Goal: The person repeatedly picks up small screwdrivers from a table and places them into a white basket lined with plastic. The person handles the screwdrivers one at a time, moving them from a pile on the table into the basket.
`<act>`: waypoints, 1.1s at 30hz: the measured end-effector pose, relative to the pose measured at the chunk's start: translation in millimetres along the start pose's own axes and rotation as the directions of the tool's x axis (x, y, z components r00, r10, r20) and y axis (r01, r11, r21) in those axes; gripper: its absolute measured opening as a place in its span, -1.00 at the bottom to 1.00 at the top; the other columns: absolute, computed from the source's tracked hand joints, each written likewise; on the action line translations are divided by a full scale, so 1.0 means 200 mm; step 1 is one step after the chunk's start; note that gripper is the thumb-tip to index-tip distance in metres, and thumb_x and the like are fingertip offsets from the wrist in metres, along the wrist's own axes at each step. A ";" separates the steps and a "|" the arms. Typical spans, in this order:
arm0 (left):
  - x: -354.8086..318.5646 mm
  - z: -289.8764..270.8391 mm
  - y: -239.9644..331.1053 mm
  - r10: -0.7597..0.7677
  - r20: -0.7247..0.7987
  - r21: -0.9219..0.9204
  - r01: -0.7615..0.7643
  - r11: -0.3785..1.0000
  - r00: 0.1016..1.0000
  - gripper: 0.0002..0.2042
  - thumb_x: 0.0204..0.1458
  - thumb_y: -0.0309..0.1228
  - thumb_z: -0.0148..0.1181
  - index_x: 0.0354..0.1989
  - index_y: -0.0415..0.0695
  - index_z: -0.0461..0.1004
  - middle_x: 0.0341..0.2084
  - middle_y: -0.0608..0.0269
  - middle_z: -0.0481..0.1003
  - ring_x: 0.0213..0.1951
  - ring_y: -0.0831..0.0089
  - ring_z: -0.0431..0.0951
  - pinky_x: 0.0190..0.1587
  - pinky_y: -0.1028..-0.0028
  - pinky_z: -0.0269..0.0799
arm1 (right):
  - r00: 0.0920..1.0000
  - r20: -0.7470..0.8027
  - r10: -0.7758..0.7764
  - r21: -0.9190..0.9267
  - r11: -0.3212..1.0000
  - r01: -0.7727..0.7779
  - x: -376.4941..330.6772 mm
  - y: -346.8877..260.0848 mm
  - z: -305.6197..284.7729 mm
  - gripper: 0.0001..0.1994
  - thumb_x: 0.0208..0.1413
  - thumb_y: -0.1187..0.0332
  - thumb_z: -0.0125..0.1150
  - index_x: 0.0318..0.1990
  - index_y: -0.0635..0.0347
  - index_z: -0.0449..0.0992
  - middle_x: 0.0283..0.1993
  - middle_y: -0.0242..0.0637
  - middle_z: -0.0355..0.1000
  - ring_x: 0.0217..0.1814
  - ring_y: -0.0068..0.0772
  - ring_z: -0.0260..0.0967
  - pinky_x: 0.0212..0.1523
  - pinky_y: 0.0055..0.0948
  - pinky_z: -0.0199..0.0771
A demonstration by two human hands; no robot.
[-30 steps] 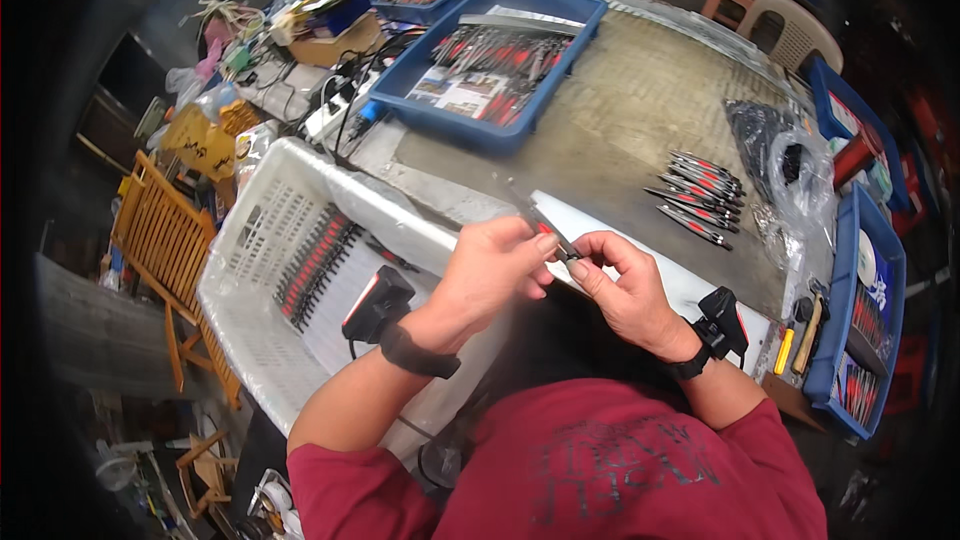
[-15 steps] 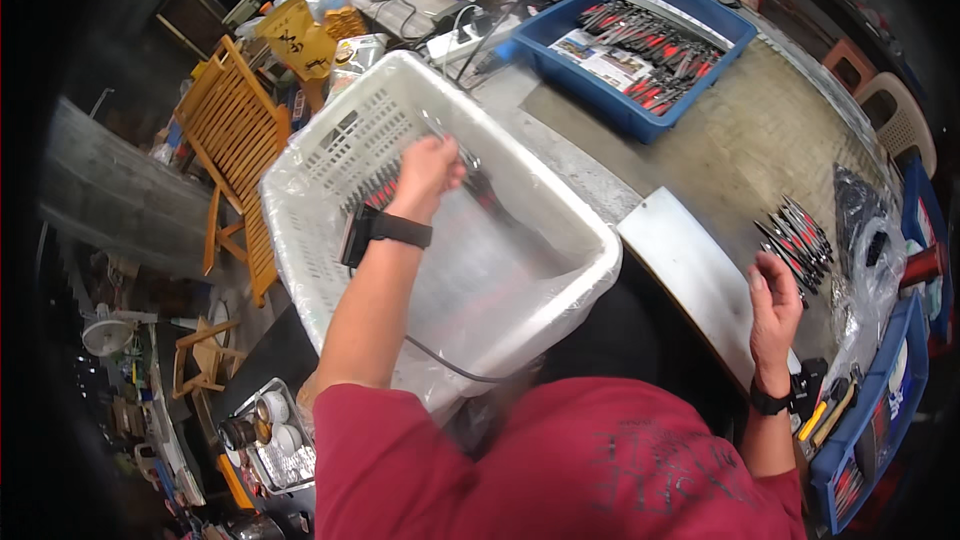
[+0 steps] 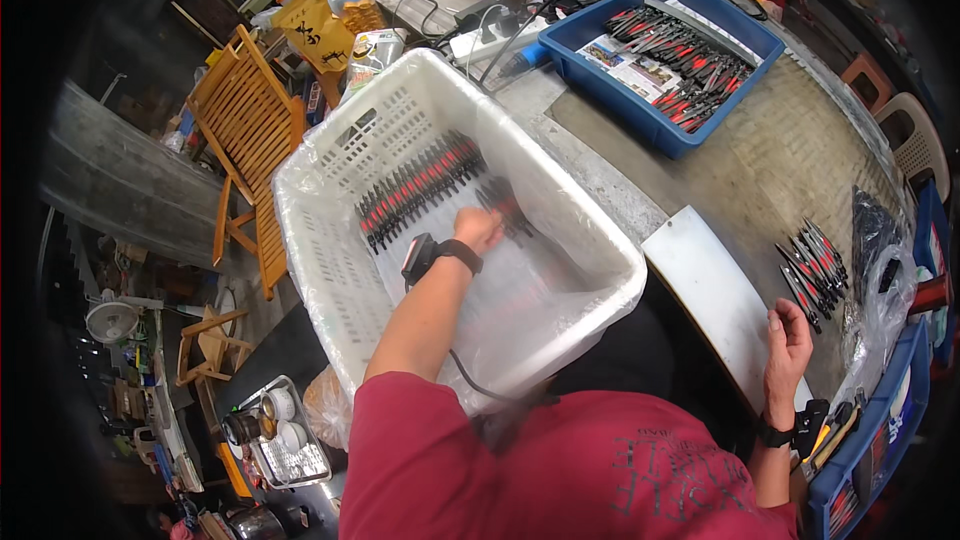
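Inside the white lined crate [image 3: 600,270], my left hand [image 3: 480,229] is low, its fingers curled closed. They are at a small cluster of slim black-and-red tools [image 3: 508,206], which looks slightly blurred. What the fingers pinch is too small to make out. Farther left in the crate lies a long, neat row of the same tools [image 3: 420,185], side by side. Over the table's right side, my right hand [image 3: 788,348] is raised with its fingers apart from the thumb, holding nothing. Just beyond it lies a loose group of these tools [image 3: 815,270].
A blue tray [image 3: 690,140] with many such tools stands on the table behind the crate. A white board [image 3: 715,290] lies at the table's near edge. Clear plastic bags [image 3: 880,290] and another blue tray [image 3: 870,440] are at right. A folding wooden chair [image 3: 245,130] stands left.
My left hand has moved nearer and lower in the crate, uncovering the row of tools. My right hand stays by the loose group. The whole view has shifted slightly.
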State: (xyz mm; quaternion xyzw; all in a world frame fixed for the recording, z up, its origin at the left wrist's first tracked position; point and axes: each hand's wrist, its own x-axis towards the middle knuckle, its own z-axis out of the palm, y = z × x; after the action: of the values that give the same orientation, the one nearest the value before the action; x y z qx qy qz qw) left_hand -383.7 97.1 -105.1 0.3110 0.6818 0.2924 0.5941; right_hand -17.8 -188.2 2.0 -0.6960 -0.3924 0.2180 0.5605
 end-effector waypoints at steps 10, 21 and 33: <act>0.02 0.04 0.00 -0.008 -0.099 0.150 0.022 0.988 0.995 -0.92 -0.12 -0.54 0.10 -0.56 -0.23 0.34 -0.69 0.21 0.39 -0.71 0.50 0.37 -0.73 0.55 0.25 | 0.999 0.035 0.026 0.017 0.999 -0.027 0.01 0.01 0.03 -0.80 0.04 0.46 0.02 -0.19 0.38 0.35 -0.28 -0.35 0.32 -0.23 -0.59 0.22 -0.18 -0.62 0.22; 0.10 0.01 -0.08 0.561 -0.070 0.662 -0.382 0.644 0.825 -0.73 -0.20 -0.38 0.25 -0.74 -0.27 0.33 -0.84 0.12 0.36 -0.78 0.38 0.39 -0.69 0.39 0.27 | 0.997 0.039 0.062 0.038 0.997 -0.064 -0.01 0.05 0.00 -0.80 0.04 0.46 0.02 -0.18 0.38 0.35 -0.27 -0.35 0.33 -0.22 -0.59 0.23 -0.17 -0.62 0.22; -0.05 0.01 0.06 0.499 0.103 0.755 -0.394 0.524 0.860 -0.65 -0.21 -0.15 0.05 -0.65 -0.25 0.52 -0.76 -0.06 0.42 -0.60 0.21 0.49 -0.45 0.34 0.34 | 0.989 -0.119 -0.083 -0.159 0.985 0.064 0.05 0.07 -0.23 -0.81 -0.01 0.50 0.02 -0.22 0.39 0.38 -0.28 -0.27 0.35 -0.26 -0.54 0.29 -0.21 -0.58 0.29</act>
State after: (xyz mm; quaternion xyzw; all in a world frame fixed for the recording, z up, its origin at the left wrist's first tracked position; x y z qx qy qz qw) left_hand -380.1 98.3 -89.7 0.6738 0.6726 0.1437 0.2699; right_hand 25.5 -209.7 3.3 -0.7347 -0.3978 0.1221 0.5357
